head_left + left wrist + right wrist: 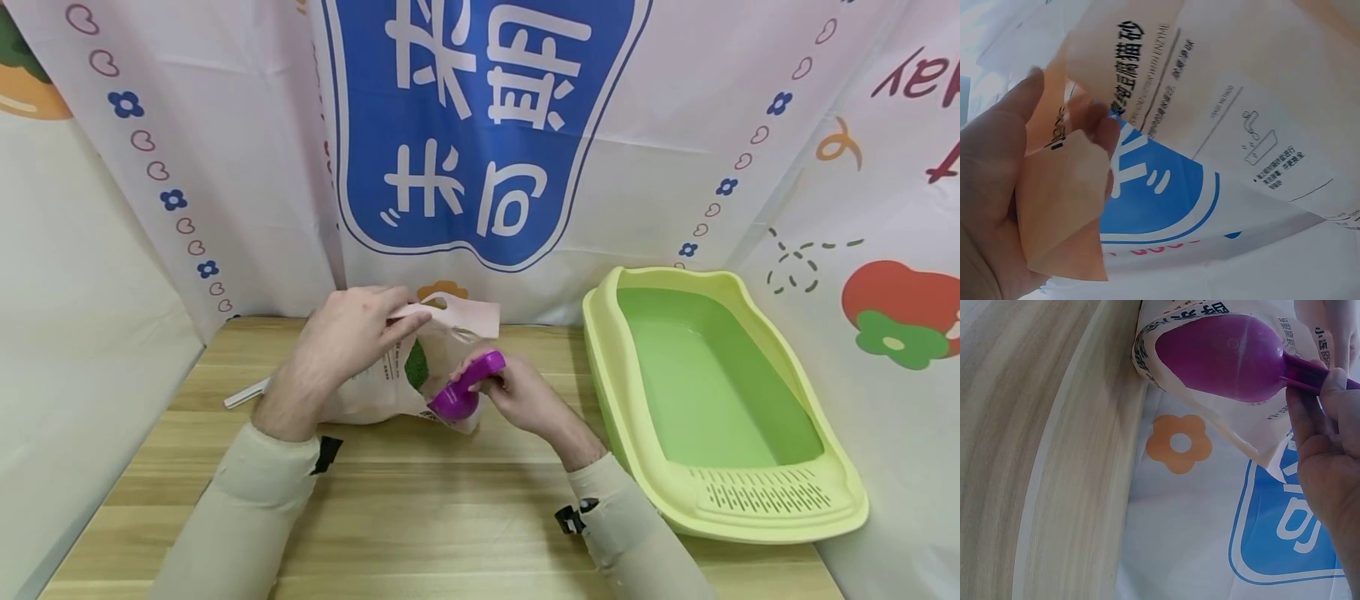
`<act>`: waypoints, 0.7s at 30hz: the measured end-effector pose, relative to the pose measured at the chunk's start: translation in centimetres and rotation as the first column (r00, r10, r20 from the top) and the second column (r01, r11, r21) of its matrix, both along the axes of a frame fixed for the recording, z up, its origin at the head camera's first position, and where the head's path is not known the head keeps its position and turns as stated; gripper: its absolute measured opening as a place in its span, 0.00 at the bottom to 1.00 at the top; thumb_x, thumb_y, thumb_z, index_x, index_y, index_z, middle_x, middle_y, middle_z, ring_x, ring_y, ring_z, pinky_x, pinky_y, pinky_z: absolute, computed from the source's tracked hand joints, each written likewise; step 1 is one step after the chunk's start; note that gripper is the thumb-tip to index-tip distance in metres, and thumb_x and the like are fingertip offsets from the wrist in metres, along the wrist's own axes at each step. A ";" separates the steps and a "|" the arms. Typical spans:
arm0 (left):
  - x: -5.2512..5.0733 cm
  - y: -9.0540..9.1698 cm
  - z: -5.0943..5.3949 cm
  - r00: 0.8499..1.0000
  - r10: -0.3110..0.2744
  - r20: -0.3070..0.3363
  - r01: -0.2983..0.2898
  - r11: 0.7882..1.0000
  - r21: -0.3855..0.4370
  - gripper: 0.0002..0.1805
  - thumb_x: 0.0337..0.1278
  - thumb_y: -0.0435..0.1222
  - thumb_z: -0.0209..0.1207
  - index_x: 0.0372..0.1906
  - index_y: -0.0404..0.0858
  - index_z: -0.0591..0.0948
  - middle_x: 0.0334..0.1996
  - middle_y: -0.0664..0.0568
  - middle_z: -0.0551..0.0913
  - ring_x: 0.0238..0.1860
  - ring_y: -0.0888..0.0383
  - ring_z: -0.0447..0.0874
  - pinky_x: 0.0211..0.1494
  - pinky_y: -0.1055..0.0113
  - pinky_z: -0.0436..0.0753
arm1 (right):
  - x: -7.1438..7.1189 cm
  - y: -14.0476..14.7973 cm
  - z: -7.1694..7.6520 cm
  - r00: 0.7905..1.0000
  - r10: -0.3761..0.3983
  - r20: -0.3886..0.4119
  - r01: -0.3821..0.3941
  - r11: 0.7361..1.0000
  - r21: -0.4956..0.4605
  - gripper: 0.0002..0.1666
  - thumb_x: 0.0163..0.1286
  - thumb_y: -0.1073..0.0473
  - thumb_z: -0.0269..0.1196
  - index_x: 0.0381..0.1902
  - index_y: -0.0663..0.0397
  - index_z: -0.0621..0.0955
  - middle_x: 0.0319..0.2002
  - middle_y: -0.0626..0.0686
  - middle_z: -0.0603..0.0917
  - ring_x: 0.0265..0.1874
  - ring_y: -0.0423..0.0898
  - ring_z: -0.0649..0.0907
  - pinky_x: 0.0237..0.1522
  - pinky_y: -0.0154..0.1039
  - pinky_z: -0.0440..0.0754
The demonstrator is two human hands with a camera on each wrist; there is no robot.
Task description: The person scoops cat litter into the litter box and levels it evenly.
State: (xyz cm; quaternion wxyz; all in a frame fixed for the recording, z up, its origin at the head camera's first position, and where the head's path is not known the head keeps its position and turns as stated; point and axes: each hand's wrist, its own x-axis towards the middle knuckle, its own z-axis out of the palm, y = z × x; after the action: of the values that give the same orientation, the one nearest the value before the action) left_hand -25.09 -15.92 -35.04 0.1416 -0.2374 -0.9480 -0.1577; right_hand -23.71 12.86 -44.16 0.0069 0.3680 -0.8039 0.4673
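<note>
A pinkish-white printed bag [367,390] lies on the wooden table, its top edge raised. My left hand [348,329] grips that edge near the handle cut-out; in the left wrist view the left hand [997,187] has a fold of the bag [1063,206] between thumb and fingers. A purple scoop [456,402] is held by its handle in my right hand [521,396], its bowl at the bag's mouth. The right wrist view shows the scoop [1222,359] against the bag's opening, with the right hand [1329,437] around the handle. What the bowl contains is hidden.
A light-green tray [720,383] with a slotted front ledge stands at the right of the table [420,525], beside my right forearm. A flat white and grey strip [246,393] pokes out behind my left wrist. Printed cloth [247,167] hangs behind the table.
</note>
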 end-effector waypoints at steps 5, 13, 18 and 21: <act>-1.0 0.2 -0.4 0.999 0.033 -0.022 -0.034 0.998 -0.048 0.23 0.94 0.56 0.58 0.64 0.47 0.94 0.59 0.47 0.98 0.58 0.39 0.98 0.67 0.36 0.90 | 0.0 0.1 0.0 1.000 0.001 -0.010 -0.001 1.000 0.001 0.19 0.81 0.81 0.62 0.57 0.59 0.90 0.55 0.58 0.97 0.58 0.55 0.96 0.65 0.41 0.95; -1.0 0.7 -1.2 0.995 0.050 0.084 -0.047 0.998 -0.044 0.22 0.96 0.49 0.56 0.70 0.45 0.93 0.66 0.44 0.96 0.65 0.38 0.97 0.73 0.36 0.91 | -0.1 0.0 -0.1 1.000 0.007 -0.014 -0.007 1.000 0.006 0.20 0.79 0.82 0.62 0.57 0.61 0.90 0.55 0.59 0.97 0.59 0.56 0.96 0.65 0.40 0.95; -0.3 1.5 -1.5 0.992 0.028 0.122 -0.017 0.996 -0.090 0.33 0.88 0.64 0.59 0.79 0.50 0.88 0.75 0.46 0.92 0.70 0.37 0.94 0.73 0.30 0.87 | -0.2 0.1 -0.2 1.000 0.004 -0.031 -0.003 1.000 0.017 0.16 0.81 0.80 0.64 0.56 0.61 0.90 0.55 0.59 0.97 0.59 0.56 0.96 0.67 0.44 0.95; -0.3 1.9 -1.5 0.991 0.020 0.135 -0.001 0.990 -0.144 0.40 0.78 0.66 0.67 0.83 0.49 0.83 0.82 0.43 0.85 0.79 0.33 0.87 0.80 0.26 0.81 | -0.2 0.1 -0.2 1.000 0.001 -0.031 -0.001 1.000 0.019 0.17 0.80 0.80 0.64 0.57 0.61 0.90 0.55 0.59 0.97 0.59 0.56 0.96 0.67 0.43 0.95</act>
State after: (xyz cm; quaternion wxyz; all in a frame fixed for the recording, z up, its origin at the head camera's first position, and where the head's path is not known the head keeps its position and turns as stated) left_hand -25.36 -14.07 -36.57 0.0600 -0.2306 -0.9656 -0.1043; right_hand -23.93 12.95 -44.39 0.0158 0.3758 -0.8077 0.4540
